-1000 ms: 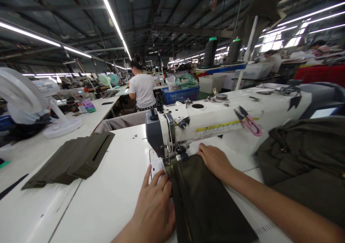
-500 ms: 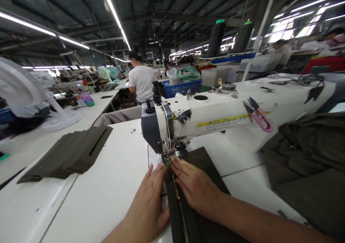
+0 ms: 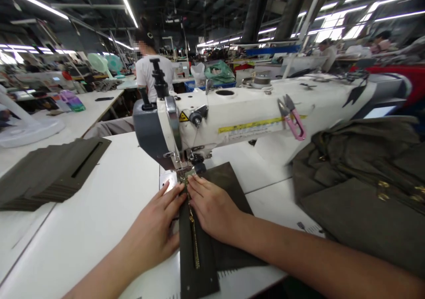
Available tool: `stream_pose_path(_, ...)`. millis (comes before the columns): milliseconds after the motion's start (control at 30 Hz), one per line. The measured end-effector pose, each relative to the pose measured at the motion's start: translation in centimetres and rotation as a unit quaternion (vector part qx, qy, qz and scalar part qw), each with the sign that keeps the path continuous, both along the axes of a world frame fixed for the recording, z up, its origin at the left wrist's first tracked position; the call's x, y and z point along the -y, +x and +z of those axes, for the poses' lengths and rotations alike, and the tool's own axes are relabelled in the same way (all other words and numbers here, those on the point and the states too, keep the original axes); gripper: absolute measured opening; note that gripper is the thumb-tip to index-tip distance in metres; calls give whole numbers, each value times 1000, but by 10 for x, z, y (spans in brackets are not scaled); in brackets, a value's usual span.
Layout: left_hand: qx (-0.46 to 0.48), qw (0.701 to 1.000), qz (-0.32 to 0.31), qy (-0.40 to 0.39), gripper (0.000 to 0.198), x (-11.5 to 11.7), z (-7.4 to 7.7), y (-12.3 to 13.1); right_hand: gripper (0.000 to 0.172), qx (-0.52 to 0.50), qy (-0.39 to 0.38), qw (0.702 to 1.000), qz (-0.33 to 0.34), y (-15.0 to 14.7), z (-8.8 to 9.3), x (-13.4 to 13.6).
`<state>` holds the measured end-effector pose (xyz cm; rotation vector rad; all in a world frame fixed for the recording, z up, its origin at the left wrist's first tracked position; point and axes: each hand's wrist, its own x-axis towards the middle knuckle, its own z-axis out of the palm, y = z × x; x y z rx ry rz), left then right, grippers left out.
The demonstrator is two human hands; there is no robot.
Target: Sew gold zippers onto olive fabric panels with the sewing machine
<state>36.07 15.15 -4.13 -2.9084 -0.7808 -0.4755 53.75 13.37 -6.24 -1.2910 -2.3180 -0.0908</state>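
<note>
A dark olive fabric panel (image 3: 229, 246) with a gold zipper (image 3: 195, 237) lies under the needle area of a white sewing machine (image 3: 239, 113). On the strip's left edge near the presser foot (image 3: 182, 171) rests my left hand (image 3: 156, 226), its fingers spread and its thumb lower down beside the strip. My right hand (image 3: 212, 206) lies flat on the fabric just right of the zipper, fingertips close to the foot. Both hands press from above and grasp nothing. Pink-handled snips (image 3: 294, 120) sit against the machine arm.
Stacked olive pieces (image 3: 56, 170) lie on the left of the white table (image 3: 109, 201). A bunched olive garment or bag (image 3: 368, 193) covers the right side. Behind the machine, a person in a white shirt (image 3: 154, 75) faces away; thread cones (image 3: 254, 16) stand farther back.
The view has shifted right and lower, nearer the machine. More of the zipper strip's lower end shows. Both hands stay on the fabric by the foot.
</note>
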Motion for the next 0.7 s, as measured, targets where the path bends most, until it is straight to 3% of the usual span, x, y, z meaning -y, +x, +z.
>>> stream_pose_path(300, 6, 999, 17, -31, 47, -1, 4, 6, 41, 9, -26, 999, 18, 4, 2, -5)
stream_pose_path(500, 41, 995, 39, -79, 43, 0, 3, 8, 41, -75, -64, 994, 53, 12, 9, -1)
stream_pose_path(700, 74, 987, 48, -132, 37, 4, 1, 5, 29, -70, -101, 992, -13, 3, 22, 8)
